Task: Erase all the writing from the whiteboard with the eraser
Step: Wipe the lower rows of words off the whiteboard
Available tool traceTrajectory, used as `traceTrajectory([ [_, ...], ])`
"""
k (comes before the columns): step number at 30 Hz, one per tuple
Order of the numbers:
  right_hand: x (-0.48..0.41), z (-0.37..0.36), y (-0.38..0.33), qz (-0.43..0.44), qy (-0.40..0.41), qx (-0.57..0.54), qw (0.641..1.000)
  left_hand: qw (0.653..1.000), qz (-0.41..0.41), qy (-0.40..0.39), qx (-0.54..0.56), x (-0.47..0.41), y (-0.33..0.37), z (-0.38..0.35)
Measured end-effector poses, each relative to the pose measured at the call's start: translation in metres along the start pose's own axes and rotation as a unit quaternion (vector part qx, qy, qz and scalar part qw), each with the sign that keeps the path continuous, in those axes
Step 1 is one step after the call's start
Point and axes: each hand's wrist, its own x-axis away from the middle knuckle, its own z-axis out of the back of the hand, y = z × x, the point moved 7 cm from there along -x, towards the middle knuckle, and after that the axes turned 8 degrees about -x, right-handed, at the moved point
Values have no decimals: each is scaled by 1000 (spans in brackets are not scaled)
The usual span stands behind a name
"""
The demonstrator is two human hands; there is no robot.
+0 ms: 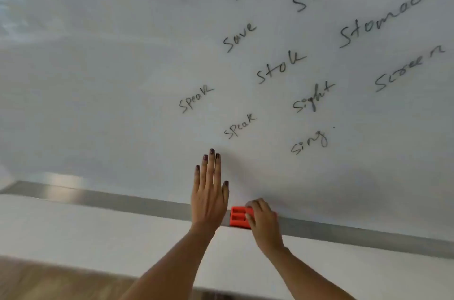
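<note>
A large whiteboard fills the view, with several handwritten black words across its middle and right. The red eraser lies on the grey metal tray along the board's bottom edge. My right hand is curled over the eraser's right end, fingers gripping it. My left hand lies flat against the board just left of the eraser, fingers straight and pointing up, holding nothing.
Below the tray runs a white wall strip. A wooden floor shows at the bottom left. The left half of the board carries no writing.
</note>
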Motion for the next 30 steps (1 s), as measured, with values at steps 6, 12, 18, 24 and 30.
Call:
traceTrajectory([
  [6,-22,-32,1,16,-88,35,995,1000,-4,-22,-16,9,0,-27],
  [12,-28,-49,8,13,-110,23,994,1000,7,-14,-18,7,0,-35],
  [18,-30,-36,-10,87,-85,62,991,999,32,13,-1,-3,-7,-28],
  [24,-31,53,-76,210,234,-15,949,983,144,55,96,-13,-30,-9],
  [30,-34,145,-123,211,473,-2,856,978,139,78,133,-24,-32,2],
])
